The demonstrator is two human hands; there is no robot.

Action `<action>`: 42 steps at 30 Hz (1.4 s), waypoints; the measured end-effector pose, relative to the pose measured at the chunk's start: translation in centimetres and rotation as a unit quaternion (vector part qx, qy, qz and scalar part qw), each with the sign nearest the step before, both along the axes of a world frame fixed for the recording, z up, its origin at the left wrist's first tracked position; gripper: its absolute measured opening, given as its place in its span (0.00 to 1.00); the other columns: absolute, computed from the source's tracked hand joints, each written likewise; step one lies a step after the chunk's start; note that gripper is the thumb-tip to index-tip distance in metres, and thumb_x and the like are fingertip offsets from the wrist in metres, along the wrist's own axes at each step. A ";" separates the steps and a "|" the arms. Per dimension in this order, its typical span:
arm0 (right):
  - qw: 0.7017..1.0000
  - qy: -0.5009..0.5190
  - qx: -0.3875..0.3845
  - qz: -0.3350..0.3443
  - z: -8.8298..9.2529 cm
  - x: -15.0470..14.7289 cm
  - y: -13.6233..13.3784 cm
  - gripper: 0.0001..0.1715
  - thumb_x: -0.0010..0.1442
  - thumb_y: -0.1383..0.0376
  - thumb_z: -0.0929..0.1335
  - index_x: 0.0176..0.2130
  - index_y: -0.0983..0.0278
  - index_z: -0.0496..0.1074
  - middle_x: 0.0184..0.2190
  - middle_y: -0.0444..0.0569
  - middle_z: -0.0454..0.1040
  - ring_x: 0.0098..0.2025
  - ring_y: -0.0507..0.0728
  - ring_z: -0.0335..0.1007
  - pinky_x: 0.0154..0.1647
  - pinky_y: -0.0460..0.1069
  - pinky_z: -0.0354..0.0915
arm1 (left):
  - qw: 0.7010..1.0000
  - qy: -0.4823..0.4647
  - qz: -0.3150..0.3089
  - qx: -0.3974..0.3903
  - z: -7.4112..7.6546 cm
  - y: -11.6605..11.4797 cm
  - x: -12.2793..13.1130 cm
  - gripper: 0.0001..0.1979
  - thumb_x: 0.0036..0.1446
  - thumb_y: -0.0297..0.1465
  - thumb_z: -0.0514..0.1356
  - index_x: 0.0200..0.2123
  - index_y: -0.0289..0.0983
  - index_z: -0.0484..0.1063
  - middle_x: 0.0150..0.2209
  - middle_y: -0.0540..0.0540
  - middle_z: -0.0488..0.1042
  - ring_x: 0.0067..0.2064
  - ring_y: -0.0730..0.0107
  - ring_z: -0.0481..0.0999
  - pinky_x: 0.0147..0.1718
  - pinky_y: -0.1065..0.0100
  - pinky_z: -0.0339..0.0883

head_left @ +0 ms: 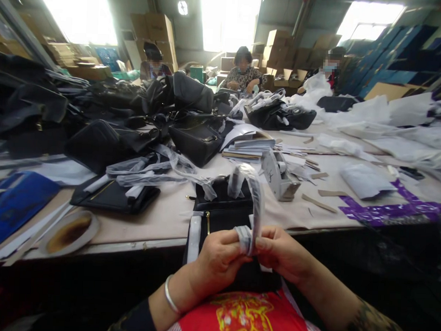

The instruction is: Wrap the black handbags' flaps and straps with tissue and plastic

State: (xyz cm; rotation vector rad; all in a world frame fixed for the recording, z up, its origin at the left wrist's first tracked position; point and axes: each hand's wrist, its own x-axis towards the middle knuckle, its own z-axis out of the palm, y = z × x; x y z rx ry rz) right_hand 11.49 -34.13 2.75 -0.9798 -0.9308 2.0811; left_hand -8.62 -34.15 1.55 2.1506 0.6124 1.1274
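Note:
A black handbag [224,204] with a gold zip leans against the table's front edge, close to my body. Its strap [258,200], wrapped in clear plastic film, arches up from the bag and comes down between my hands. My left hand [220,259], with a silver bangle at the wrist, is closed around a bunched, wrapped part of the strap. On the other side, my right hand [280,252] pinches the same strap between thumb and fingers. White padding strips lie on the bag's front.
A metal tape dispenser [280,175] stands just beyond the bag. Black bags [192,135] pile up at left and centre. A stained bowl [71,232] sits at the left edge, purple tape [392,207] at the right. Several co-workers [243,72] sit across the table.

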 end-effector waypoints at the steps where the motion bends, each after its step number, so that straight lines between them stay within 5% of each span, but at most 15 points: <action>1: 0.999 0.009 -0.023 -0.020 -0.1 -0.5 -0.1 0.24 0.48 0.51 0.80 0.30 0.68 0.77 0.16 0.37 0.58 0.16 0.42 0.40 0.16 0.42 0.36 | 0.999 0.022 0.018 0.024 -0.3 0.0 0.1 0.07 0.64 0.25 0.59 0.41 0.34 0.78 0.37 0.40 0.78 0.37 0.64 0.78 0.36 0.67 0.71; 5: 0.995 -0.036 -0.011 -0.096 0.0 -1.8 -0.6 0.22 0.49 0.52 0.80 0.29 0.67 0.76 0.17 0.38 0.62 0.17 0.43 0.44 0.17 0.42 0.40 | 0.998 0.035 0.046 0.010 -0.1 -0.3 0.1 0.10 0.65 0.26 0.56 0.40 0.33 0.78 0.37 0.39 0.76 0.37 0.64 0.75 0.36 0.67 0.69; 8: 0.973 -0.157 0.138 -0.099 0.7 -2.1 -1.0 0.18 0.56 0.53 0.76 0.32 0.67 0.79 0.22 0.44 0.71 0.22 0.48 0.60 0.23 0.44 0.56 | 0.975 -0.033 0.004 -0.220 0.7 -0.3 -0.4 0.12 0.64 0.36 0.61 0.40 0.33 0.79 0.36 0.42 0.75 0.37 0.65 0.74 0.36 0.67 0.68; 12: 0.854 -0.313 0.411 -0.066 0.8 -2.3 -1.4 0.13 0.66 0.61 0.69 0.32 0.65 0.79 0.28 0.48 0.74 0.31 0.54 0.69 0.34 0.47 0.63 | 0.814 -0.175 -0.007 -0.553 0.6 0.1 -0.5 0.24 0.54 0.49 0.68 0.29 0.31 0.75 0.20 0.54 0.59 0.21 0.80 0.55 0.20 0.74 0.48; 15: 0.749 -0.364 0.551 -0.045 0.2 -2.5 -1.4 0.14 0.68 0.66 0.65 0.33 0.65 0.77 0.28 0.49 0.72 0.30 0.53 0.67 0.32 0.48 0.62 | 0.717 -0.270 -0.008 -0.643 0.2 0.4 -0.1 0.24 0.43 0.45 0.76 0.27 0.32 0.72 0.20 0.56 0.59 0.21 0.83 0.52 0.20 0.75 0.43; 17: 0.718 -0.379 0.583 -0.033 0.0 -2.3 -1.3 0.14 0.69 0.66 0.64 0.36 0.65 0.78 0.29 0.50 0.72 0.30 0.54 0.66 0.31 0.48 0.62 | 0.692 -0.286 -0.020 -0.663 0.2 0.5 -0.1 0.23 0.40 0.43 0.77 0.28 0.32 0.73 0.21 0.55 0.62 0.21 0.83 0.53 0.21 0.75 0.43; 19: 0.758 -0.357 0.545 -0.014 0.1 -1.8 -1.0 0.15 0.69 0.63 0.64 0.37 0.65 0.79 0.30 0.50 0.73 0.32 0.54 0.66 0.33 0.48 0.62 | 0.723 -0.250 -0.008 -0.644 0.6 0.5 -0.3 0.21 0.43 0.42 0.76 0.28 0.32 0.75 0.21 0.54 0.63 0.22 0.82 0.55 0.21 0.74 0.45; 22: 0.909 -0.238 0.343 0.021 0.5 -1.0 -0.5 0.19 0.65 0.52 0.69 0.37 0.66 0.79 0.26 0.46 0.70 0.27 0.52 0.63 0.29 0.46 0.61 | 0.855 -0.138 0.058 -0.496 1.3 0.3 -0.7 0.14 0.51 0.40 0.72 0.29 0.33 0.80 0.25 0.49 0.68 0.27 0.75 0.64 0.27 0.71 0.55; 24: 0.976 -0.139 0.166 0.011 0.6 -0.8 -0.3 0.25 0.58 0.46 0.73 0.36 0.67 0.78 0.19 0.40 0.62 0.21 0.47 0.51 0.21 0.44 0.52 | 0.933 -0.059 0.096 -0.342 1.4 -0.1 -0.8 0.11 0.57 0.37 0.68 0.29 0.35 0.81 0.28 0.46 0.70 0.31 0.70 0.68 0.30 0.69 0.59; 29: 0.997 -0.042 -0.036 -0.063 0.5 -2.0 -0.2 0.26 0.44 0.51 0.81 0.31 0.68 0.75 0.17 0.38 0.62 0.17 0.43 0.42 0.17 0.42 0.38 | 0.987 0.071 0.093 -0.114 0.5 -1.0 -0.8 0.14 0.67 0.32 0.56 0.38 0.37 0.82 0.32 0.41 0.74 0.33 0.66 0.71 0.33 0.66 0.62; 33: 0.994 -0.086 0.014 -0.072 0.8 -2.6 -0.5 0.23 0.47 0.51 0.79 0.30 0.67 0.76 0.17 0.40 0.66 0.17 0.45 0.49 0.17 0.43 0.45 | 0.978 0.032 0.080 -0.191 0.4 -1.0 -1.1 0.11 0.64 0.35 0.60 0.36 0.38 0.82 0.35 0.40 0.75 0.37 0.63 0.72 0.37 0.65 0.64; 35: 0.979 -0.164 0.115 -0.050 0.9 -2.5 -0.8 0.19 0.53 0.53 0.77 0.32 0.66 0.78 0.22 0.45 0.73 0.22 0.49 0.60 0.23 0.44 0.56 | 0.937 -0.030 0.029 -0.346 0.7 -0.7 -1.4 0.14 0.58 0.42 0.66 0.36 0.35 0.80 0.32 0.44 0.72 0.33 0.68 0.69 0.32 0.68 0.62; 38: 0.892 -0.299 0.337 -0.031 0.4 -2.2 -1.1 0.11 0.61 0.59 0.72 0.34 0.64 0.79 0.29 0.48 0.77 0.31 0.54 0.70 0.33 0.48 0.65 | 0.781 -0.164 -0.048 -0.601 0.6 -0.2 -1.6 0.27 0.48 0.51 0.70 0.35 0.32 0.77 0.24 0.52 0.61 0.23 0.80 0.52 0.22 0.74 0.46; 40: 0.818 -0.340 0.463 -0.013 0.0 -2.2 -1.3 0.08 0.64 0.63 0.68 0.35 0.64 0.77 0.30 0.48 0.77 0.32 0.54 0.70 0.35 0.48 0.65 | 0.703 -0.230 -0.058 -0.671 0.4 0.1 -1.5 0.28 0.46 0.51 0.72 0.33 0.31 0.74 0.22 0.56 0.56 0.22 0.83 0.45 0.21 0.75 0.39; 42: 0.751 -0.361 0.553 0.012 -0.3 -2.3 -1.4 0.09 0.66 0.67 0.66 0.35 0.64 0.75 0.31 0.49 0.76 0.32 0.54 0.71 0.34 0.47 0.65 | 0.687 -0.246 -0.048 -0.682 0.3 0.3 -1.2 0.26 0.43 0.48 0.75 0.30 0.32 0.72 0.21 0.57 0.55 0.21 0.83 0.46 0.20 0.74 0.38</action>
